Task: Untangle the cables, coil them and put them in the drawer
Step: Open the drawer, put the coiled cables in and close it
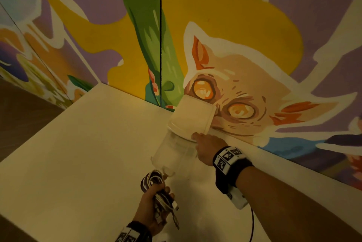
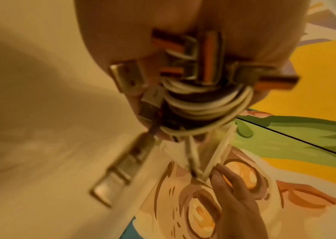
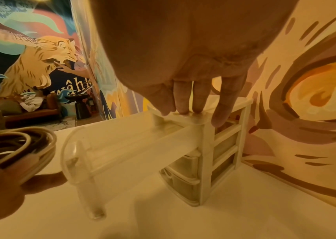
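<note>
My left hand [image 1: 154,200] grips a coiled bundle of white and dark cables [image 1: 153,182] with USB plugs sticking out, just in front of the drawer's handle. Close up in the left wrist view the bundle [image 2: 199,103] fills the palm. A small white drawer unit [image 1: 193,118] stands on the table against the wall. Its clear top drawer [image 1: 174,153] is pulled far out toward me and looks empty. My right hand [image 1: 203,144] rests with straight fingers [image 3: 195,98] on the front edge of the unit's top [image 3: 185,116], holding nothing.
The white table [image 1: 88,144] runs left and toward me. A painted mural wall [image 1: 254,65] stands right behind the drawer unit. A thin dark cord [image 1: 252,224] hangs from my right wrist device. A person sits on a sofa [image 3: 30,101] far off.
</note>
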